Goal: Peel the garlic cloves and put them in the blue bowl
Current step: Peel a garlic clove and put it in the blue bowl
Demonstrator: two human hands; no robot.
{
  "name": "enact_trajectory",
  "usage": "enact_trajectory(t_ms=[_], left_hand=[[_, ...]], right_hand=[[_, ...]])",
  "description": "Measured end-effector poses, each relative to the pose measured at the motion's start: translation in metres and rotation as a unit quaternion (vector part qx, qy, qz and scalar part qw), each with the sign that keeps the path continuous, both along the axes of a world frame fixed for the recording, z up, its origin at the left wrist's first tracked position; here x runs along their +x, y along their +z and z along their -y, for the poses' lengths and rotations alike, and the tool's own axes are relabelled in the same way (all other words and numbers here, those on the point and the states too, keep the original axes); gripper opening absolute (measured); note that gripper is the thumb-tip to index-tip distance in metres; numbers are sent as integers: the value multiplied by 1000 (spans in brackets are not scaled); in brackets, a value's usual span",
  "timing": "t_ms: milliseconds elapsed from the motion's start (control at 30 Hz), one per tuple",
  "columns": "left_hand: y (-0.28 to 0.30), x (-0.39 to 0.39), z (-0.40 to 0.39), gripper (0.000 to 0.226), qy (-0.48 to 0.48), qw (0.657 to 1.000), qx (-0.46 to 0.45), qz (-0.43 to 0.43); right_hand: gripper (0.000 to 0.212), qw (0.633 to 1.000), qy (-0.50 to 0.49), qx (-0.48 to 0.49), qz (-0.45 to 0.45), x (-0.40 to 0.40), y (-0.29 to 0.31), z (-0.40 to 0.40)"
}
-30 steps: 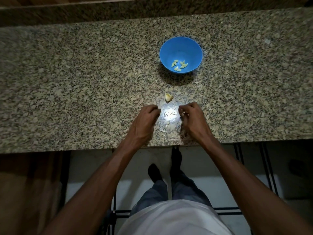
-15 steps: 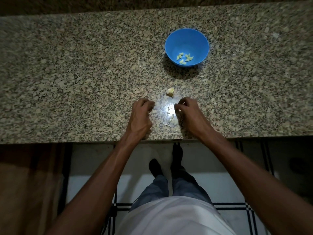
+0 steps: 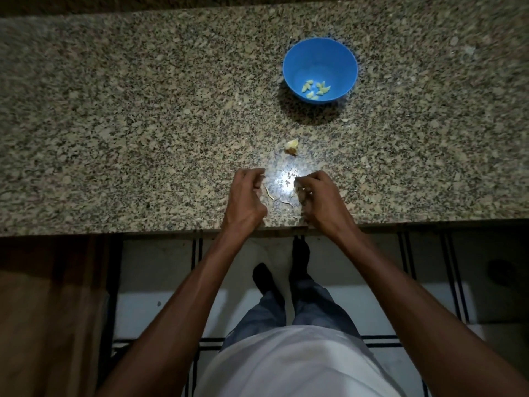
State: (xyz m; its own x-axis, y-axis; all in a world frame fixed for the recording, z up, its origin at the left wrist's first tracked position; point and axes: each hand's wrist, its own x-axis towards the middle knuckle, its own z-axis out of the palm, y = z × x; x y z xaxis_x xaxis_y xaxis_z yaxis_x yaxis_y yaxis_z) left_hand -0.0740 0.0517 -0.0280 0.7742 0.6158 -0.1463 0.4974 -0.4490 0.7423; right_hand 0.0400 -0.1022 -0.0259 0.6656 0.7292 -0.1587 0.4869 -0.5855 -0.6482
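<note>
Both hands are low over the near edge of the speckled granite surface [image 3: 143,124], well apart from each other, with a bright glare spot between them. The left hand [image 3: 246,199] has its fingers [image 3: 254,174] curled inward; whether they pinch anything is impossible to tell from this angle. The right hand [image 3: 317,196] is curled too, its fingertips drawn together near the glare, perhaps on a small clove or a bit of skin (too small and too dim to say).

Thin pale strips of garlic skin [image 3: 269,193] lie on the surface between the hands. Just beyond them sits one pale garlic piece [image 3: 291,147], apparently a clove not yet dealt with. Farther back and to the right stands the round blue plastic bowl [image 3: 297,67], with a small cluster of peeled cloves [image 3: 315,89] lying at its bottom.

So the job looks well along, with little left outside the bowl. The risks from here: the work is right at the edge, so a dropped clove or a flick of skin could go straight to the floor. The light is poor, so scraps of skin may ride along into the bowl unnoticed. And the bowl sits a fair reach away, so a careless toss could miss.
</note>
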Motion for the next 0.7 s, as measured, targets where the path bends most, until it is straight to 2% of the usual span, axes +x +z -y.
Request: enact_trajectory(t_ms=[133,200,300,367,467,533,633,700], left_hand=[[-3,-6,-14,66,11,999,17,-35],[-5,-5,-11,62,-38,997,21,-63],[-7,-1,3,61,-91,994,-4,-52],[-5,2,10,60,-91,995,-15,-31],[-4,2,6,62,-63,998,4,-31],[-7,-3,-5,63,-74,996,36,-46],[-10,-5,-5,77,-138,986,51,-74],[-11,0,8,74,-154,983,73,-73]], right_hand=[[24,999,-46,-8,-5,10,2,10],[29,999,-33,-32,-9,10,2,7],[37,999,20,-34,-18,-2,3,-6],[40,999,36,-35,-8,-7,2,-11],[50,999,9,-35,-3,-1,8,-5],[47,999,-7,-54,-1,5,13,4],[40,995,-17,-95,-12,4,15,10],[32,996,-9,-86,0,-7,14,5]])
